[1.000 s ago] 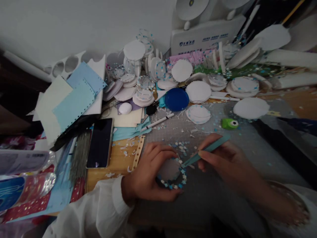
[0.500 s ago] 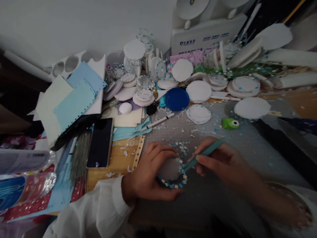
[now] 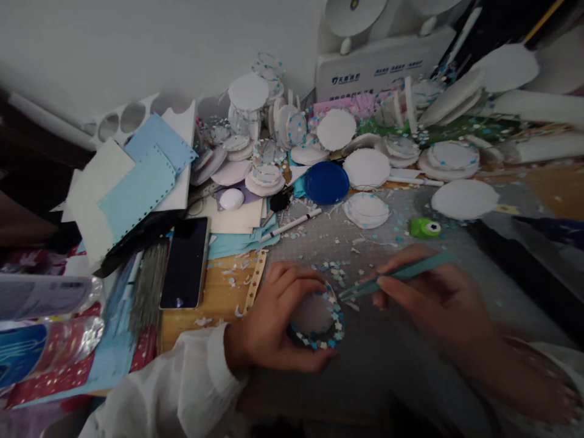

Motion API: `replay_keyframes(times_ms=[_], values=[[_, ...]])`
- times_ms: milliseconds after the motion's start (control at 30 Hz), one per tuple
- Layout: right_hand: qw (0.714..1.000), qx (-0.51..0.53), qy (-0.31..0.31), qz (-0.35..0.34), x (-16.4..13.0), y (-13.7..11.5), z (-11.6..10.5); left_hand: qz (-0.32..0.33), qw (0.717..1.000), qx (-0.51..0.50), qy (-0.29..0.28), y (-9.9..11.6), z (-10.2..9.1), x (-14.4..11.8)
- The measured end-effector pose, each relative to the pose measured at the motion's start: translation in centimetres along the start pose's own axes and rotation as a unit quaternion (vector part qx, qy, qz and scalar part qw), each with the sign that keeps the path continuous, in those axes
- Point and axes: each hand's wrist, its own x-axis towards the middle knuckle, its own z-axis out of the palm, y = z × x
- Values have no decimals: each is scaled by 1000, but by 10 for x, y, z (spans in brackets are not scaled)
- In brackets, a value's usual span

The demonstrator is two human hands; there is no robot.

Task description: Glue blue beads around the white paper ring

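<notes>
My left hand [image 3: 274,322] curls around a small round disc [image 3: 314,316] lying on the grey cutting mat [image 3: 401,340]; the disc's rim is studded with tiny blue and white paper flowers. My right hand [image 3: 424,292] pinches teal tweezers [image 3: 392,277], whose tips hover just right of the disc's upper edge, slightly apart from it. A scatter of loose paper flowers [image 3: 335,271] lies on the mat just above the disc.
A black phone [image 3: 185,261] lies left on the wooden table. Behind are a blue lid [image 3: 326,182], a white pen [image 3: 292,224], a green frog-shaped punch [image 3: 424,227], many white discs [image 3: 365,169], and blue paper sheets [image 3: 137,182].
My right hand drew the tweezers back to the right and up, off the disc's rim. The left hand kept its hold on the disc.
</notes>
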Motion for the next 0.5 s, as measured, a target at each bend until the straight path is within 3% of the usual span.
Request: replay_keyframes(times_ms=[100, 233, 500], values=[[995, -73, 7, -64, -7, -3, 2, 0, 1000, 14, -2, 0, 1, 0], [966, -191, -22, -170, -15, -1, -1, 4, 1000, 22, -3, 0, 2, -1], [946, -243, -60, -207, -18, 1, -4, 2, 1000, 26, -7, 0, 3, -1]])
